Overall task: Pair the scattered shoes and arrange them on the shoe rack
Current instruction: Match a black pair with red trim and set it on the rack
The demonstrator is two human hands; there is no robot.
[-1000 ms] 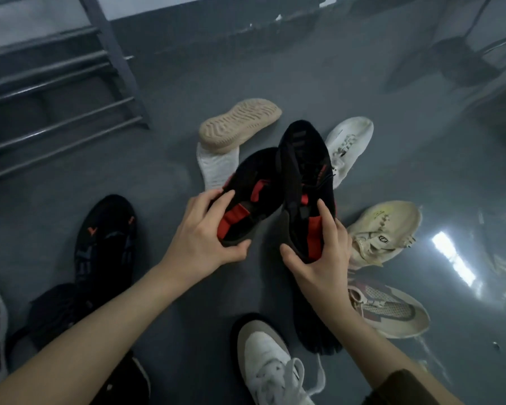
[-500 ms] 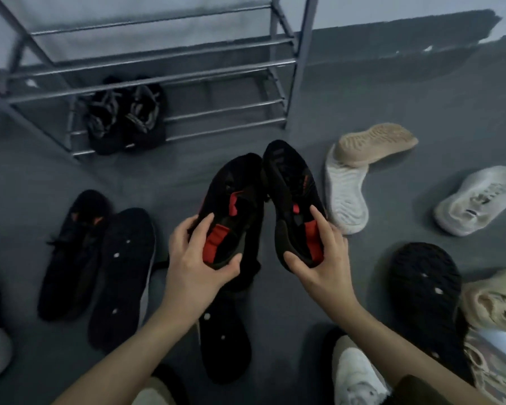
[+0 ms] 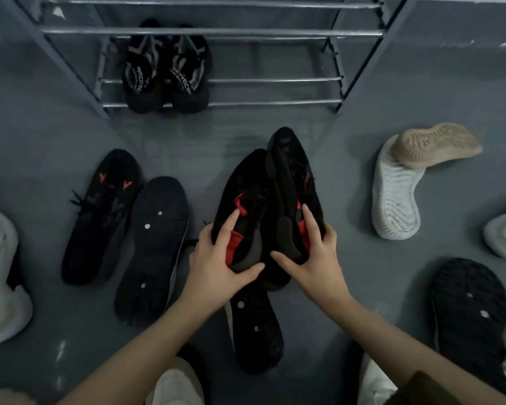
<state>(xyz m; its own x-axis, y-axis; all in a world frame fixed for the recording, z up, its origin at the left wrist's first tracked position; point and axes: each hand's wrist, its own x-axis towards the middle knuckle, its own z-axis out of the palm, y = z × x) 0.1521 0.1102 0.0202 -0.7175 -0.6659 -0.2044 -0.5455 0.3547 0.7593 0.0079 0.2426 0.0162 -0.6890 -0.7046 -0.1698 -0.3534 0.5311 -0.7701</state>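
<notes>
Floor: grey floor (image 3: 275, 130) seen from the head camera, with shoes lying all over it
Rack: metal shoe rack (image 3: 216, 32) stands at the top; a black pair with pale stripes (image 3: 167, 71) sits side by side on its bottom bars
Left hand: left hand (image 3: 216, 267) grips the heel end of the left black and red shoe (image 3: 243, 206); fingers curl over the red part, thumb goes under; the shoe's toe points away from the hand, toward the rack
Right hand: right hand (image 3: 319, 258) grips the heel end of the right black and red shoe (image 3: 295, 182); fingers lie on its outer side, thumb reaches under; this shoe stands on its side
Pair: both held shoes touch each other, above the floor, between the rack and the person
Left side: black shoe with orange marks (image 3: 103, 217) lies beside a black sole turned up (image 3: 152, 247)
Under the hands: another black sole (image 3: 254, 325) lies turned up
Right side: tan sole (image 3: 435, 144) rests on a white sole (image 3: 396, 200); black sole (image 3: 471, 323) lies near the corner
</notes>
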